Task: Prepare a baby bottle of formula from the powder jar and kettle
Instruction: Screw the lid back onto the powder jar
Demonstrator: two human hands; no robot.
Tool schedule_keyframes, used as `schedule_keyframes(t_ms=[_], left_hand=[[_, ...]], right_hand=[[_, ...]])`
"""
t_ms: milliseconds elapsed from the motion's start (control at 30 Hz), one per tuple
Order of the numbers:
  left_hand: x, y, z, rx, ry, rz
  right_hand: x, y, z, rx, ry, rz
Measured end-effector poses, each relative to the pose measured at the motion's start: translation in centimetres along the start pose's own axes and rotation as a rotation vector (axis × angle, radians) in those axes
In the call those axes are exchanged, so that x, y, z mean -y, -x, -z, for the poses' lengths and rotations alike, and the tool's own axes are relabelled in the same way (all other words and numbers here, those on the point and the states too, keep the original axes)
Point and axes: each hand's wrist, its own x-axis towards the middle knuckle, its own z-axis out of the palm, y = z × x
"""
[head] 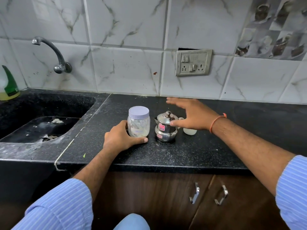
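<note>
Blue striped sleeves frame the view nearest the lens; beyond them the left hand [123,136] wraps round the base of the clear plastic powder jar with its lilac screw lid [138,121], which stands on the black speckled stone counter [191,151] with the lid on; just beside it sits the small lidded steel kettle [165,127]; the right hand [191,114] hovers above, fingers spread, grasping nothing; a translucent white baby bottle [190,131] stands half hidden behind it; by my judgement nothing is mixed yet, so scooping powder, pouring water and capping all remain.
</note>
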Motion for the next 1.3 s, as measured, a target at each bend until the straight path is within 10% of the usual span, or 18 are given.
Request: schedule_keyframes(t_ms=[167, 367, 1300], left_hand=[[0.1, 0.0, 0.0, -0.001, 0.031, -0.005], [0.2, -0.1, -0.1, -0.002, 0.037, -0.004], [0.3, 0.2, -0.1, 0.0, 0.057, -0.013]], right_hand=[[-3.6, 4.1, -3.2, -0.743, -0.221, -0.206], [-6.3, 5.9, -8.8, -0.431, -0.488, -0.65], [-5.7, 6.4, -9.5, -0.299, -0.588, -0.644]])
